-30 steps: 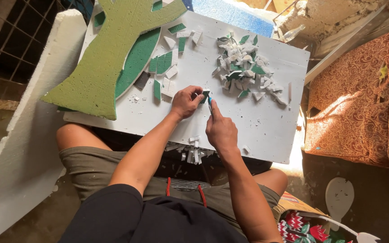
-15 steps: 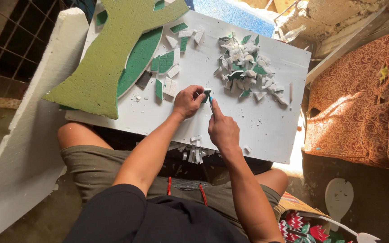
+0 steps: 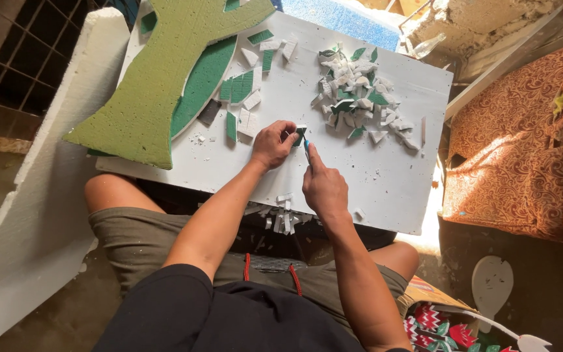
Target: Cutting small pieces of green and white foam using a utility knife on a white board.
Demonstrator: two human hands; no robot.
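On a white foam board [image 3: 386, 176] laid across my lap, my left hand [image 3: 274, 143] pinches a small green-and-white foam piece [image 3: 300, 133] against the board. My right hand [image 3: 324, 186] grips a thin blue-handled knife [image 3: 307, 150] whose tip meets that piece. Beyond them lies a heap of cut foam chips [image 3: 356, 98], white and green. Several green and white strips [image 3: 242, 91] lie to the left of the hands.
A large green foam cut-out [image 3: 158, 85] covers the board's left part, over a darker green shape [image 3: 203, 85]. A white foam slab [image 3: 40, 215] leans at the left. An orange patterned cushion [image 3: 529, 150] is at the right. Foam scraps [image 3: 285, 218] lie on my lap.
Both hands stay at the same spot on the board, with only slight shifts of the knife at the small piece.
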